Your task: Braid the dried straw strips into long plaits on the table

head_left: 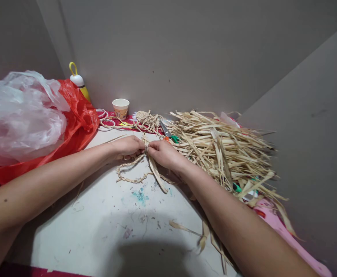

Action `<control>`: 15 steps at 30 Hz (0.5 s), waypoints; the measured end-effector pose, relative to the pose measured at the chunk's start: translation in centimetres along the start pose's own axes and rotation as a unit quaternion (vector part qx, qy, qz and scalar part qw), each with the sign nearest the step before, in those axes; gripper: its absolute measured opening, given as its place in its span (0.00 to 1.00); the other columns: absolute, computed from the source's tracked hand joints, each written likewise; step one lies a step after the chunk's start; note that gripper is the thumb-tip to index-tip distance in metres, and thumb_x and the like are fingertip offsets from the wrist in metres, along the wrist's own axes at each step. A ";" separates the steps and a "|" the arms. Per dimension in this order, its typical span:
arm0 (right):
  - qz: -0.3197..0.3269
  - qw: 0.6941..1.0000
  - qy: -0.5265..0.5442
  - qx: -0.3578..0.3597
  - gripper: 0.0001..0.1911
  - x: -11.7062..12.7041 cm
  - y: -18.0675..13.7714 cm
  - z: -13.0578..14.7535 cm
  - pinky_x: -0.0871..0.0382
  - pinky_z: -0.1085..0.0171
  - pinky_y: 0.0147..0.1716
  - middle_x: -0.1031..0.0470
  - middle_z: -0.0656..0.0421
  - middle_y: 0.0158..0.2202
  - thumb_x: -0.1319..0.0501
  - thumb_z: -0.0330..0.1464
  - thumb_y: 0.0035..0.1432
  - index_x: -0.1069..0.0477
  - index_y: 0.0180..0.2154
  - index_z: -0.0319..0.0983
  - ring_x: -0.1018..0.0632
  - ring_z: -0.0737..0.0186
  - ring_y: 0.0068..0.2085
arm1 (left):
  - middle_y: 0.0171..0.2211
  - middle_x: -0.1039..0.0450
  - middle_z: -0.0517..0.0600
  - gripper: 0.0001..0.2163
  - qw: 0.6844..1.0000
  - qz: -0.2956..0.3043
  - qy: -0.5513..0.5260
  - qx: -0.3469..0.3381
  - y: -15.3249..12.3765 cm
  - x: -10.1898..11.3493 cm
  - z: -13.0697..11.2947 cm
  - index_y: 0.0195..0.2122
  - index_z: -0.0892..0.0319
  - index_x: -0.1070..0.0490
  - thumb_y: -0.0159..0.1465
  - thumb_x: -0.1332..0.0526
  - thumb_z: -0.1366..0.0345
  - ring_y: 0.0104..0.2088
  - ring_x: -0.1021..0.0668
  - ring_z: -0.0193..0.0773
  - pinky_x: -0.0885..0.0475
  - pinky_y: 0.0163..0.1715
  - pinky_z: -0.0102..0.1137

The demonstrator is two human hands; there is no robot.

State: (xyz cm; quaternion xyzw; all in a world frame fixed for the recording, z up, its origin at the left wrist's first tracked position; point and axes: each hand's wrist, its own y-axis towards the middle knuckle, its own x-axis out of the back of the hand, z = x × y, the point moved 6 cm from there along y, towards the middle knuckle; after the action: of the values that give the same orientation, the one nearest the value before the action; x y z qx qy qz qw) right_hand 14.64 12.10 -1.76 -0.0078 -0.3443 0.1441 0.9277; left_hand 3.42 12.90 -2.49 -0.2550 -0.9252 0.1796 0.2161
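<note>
**Braided cord pinched just left of the straw heap**

Landmark: the heap. Cord lies on a white board, left of the heap, lower part looped loosely on the surface, upper part at the fingertips.

Left hand, on the cord's side away from the heap: thumb and fingers pressed together on the cord. Right hand, between cord and heap: fingertips pinched at the same spot, nearly meeting the left's. Exact grip hidden by the fingers; the double pinch probably stops the strands slipping.

Loose strip runs nearward from the right fingertips, left of the heap. Whether it is woven in: cannot tell.

Scissors at the heap's left edge, presumably for easy reach by the right hand. Coil of cord left of the heap's far edge, perhaps set back to spare the forearms. Paper cup farther left of the heap; red bag well left of it. Heap strips lie mostly one way, which should ease drawing out singles.
</note>
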 end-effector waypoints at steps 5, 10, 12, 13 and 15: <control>-0.013 0.988 -0.141 0.056 0.09 0.0 -0.4 0.9 0.48 0.67 0.26 0.32 0.59 0.22 0.47 0.29 0.53 0.35 0.22 0.38 0.35 0.65 0.27 | 0.14 0.49 0.40 0.09 1.000 -0.004 -0.015 -0.014 0.4 -0.3 0.2 0.20 0.58 0.42 0.56 0.44 0.66 0.12 0.47 0.26 0.54 0.12 0.27; 0.002 0.977 -0.202 0.070 0.10 0.9 -0.7 1.1 0.47 0.68 0.25 0.34 0.60 0.21 0.49 0.30 0.54 0.36 0.22 0.37 0.36 0.66 0.25 | 0.14 0.48 0.40 0.11 0.999 -0.016 -0.035 -0.024 0.3 -0.4 0.2 0.18 0.58 0.43 0.57 0.45 0.68 0.12 0.47 0.25 0.54 0.12 0.27; -0.001 0.981 -0.185 0.051 0.10 1.3 -0.8 1.2 0.48 0.68 0.23 0.36 0.61 0.20 0.49 0.30 0.53 0.37 0.21 0.37 0.37 0.67 0.24 | 0.13 0.49 0.40 0.11 0.998 -0.018 -0.046 -0.027 0.2 -0.4 0.2 0.18 0.58 0.43 0.57 0.45 0.69 0.12 0.47 0.25 0.54 0.12 0.27; -0.001 0.985 -0.166 0.038 0.10 1.3 -0.9 1.2 0.49 0.68 0.23 0.37 0.62 0.19 0.49 0.30 0.53 0.38 0.21 0.37 0.38 0.68 0.23 | 0.13 0.49 0.40 0.11 0.998 -0.018 -0.052 -0.029 0.2 -0.4 0.3 0.17 0.58 0.43 0.57 0.45 0.69 0.11 0.47 0.25 0.55 0.12 0.27; 0.001 0.993 -0.116 0.013 0.10 1.1 -1.1 1.2 0.50 0.68 0.21 0.39 0.63 0.18 0.49 0.30 0.52 0.39 0.20 0.38 0.39 0.69 0.21 | 0.13 0.48 0.40 0.11 0.997 -0.017 -0.066 -0.033 0.2 -0.5 0.3 0.17 0.58 0.42 0.57 0.46 0.69 0.11 0.47 0.25 0.55 0.12 0.27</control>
State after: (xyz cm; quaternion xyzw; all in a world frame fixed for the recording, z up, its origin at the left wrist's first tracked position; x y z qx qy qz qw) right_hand 14.93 11.27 -0.02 0.0209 -0.4476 0.1491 0.8815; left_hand 3.74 12.75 -2.99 -0.2343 -0.9470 0.1615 0.1492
